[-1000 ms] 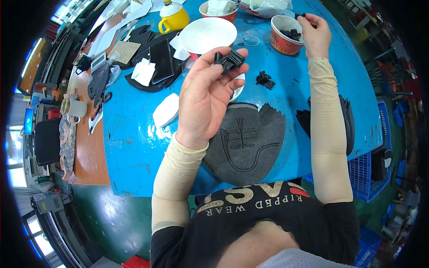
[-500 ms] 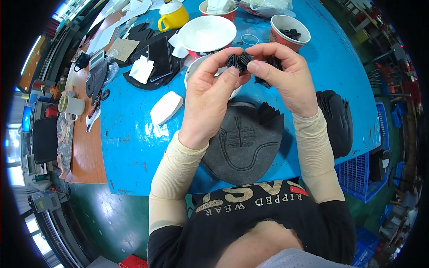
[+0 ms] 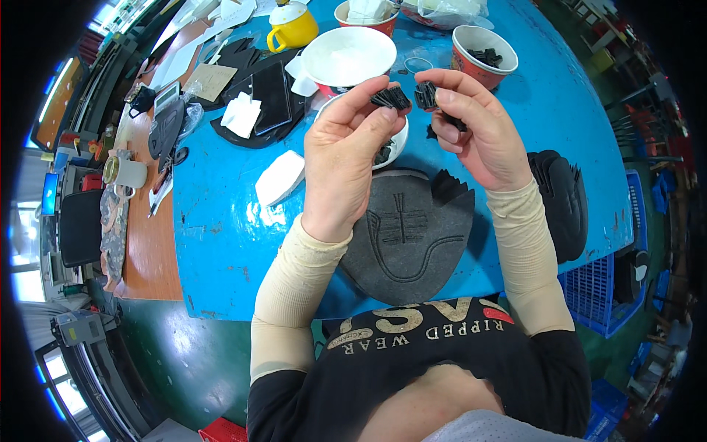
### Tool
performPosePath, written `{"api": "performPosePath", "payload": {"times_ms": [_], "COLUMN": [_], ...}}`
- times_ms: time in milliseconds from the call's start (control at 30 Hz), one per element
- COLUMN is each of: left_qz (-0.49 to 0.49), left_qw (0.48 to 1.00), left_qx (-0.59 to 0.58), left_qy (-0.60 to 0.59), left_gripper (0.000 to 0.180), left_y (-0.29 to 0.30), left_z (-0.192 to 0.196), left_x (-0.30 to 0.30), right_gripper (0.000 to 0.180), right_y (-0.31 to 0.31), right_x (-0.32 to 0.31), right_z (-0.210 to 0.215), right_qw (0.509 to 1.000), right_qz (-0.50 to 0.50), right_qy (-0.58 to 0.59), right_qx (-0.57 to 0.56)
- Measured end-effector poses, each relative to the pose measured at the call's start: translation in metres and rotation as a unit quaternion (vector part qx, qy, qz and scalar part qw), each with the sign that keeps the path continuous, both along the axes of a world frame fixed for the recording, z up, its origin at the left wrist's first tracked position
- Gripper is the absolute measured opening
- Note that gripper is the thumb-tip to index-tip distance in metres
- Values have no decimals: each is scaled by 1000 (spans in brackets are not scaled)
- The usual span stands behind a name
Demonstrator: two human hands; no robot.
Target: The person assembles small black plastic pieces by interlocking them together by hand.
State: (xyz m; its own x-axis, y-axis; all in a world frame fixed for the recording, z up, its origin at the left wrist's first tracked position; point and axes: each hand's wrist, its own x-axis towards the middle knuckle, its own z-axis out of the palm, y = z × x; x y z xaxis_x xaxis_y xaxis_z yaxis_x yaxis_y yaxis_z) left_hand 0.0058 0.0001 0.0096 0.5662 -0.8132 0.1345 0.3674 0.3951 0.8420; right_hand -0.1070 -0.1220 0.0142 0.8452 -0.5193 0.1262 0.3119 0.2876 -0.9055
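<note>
Blue table (image 3: 224, 254), grey panel (image 3: 412, 261) at near edge | both our hands (image 3: 339, 158) (image 3: 482, 136) pinch black ribbed pieces (image 3: 390, 98) (image 3: 425, 95) | likely light, springy; grip sides

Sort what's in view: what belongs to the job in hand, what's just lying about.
Likely in the job:
black ridged bundle in the left hand
other black bundle in the right hand
red-sided bowl holding black pieces

Apparently lying about:
yellow mug
white mug
</note>
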Motion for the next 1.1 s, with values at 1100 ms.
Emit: {"api": "performPosePath", "payload": {"times_ms": [1100], "left_qz": [68], "left_qw": [994], "left_qx": [13], "left_qy": [-87], "left_gripper": [30], "left_y": [1], "left_z": [-1], "left_x": [-4], "right_gripper": [24], "right_y": [5], "right_x": [3], "right_z": [0], "right_qw": [987], "right_qz": [-34], "right_qy": [38], "right_qx": [-149]}}
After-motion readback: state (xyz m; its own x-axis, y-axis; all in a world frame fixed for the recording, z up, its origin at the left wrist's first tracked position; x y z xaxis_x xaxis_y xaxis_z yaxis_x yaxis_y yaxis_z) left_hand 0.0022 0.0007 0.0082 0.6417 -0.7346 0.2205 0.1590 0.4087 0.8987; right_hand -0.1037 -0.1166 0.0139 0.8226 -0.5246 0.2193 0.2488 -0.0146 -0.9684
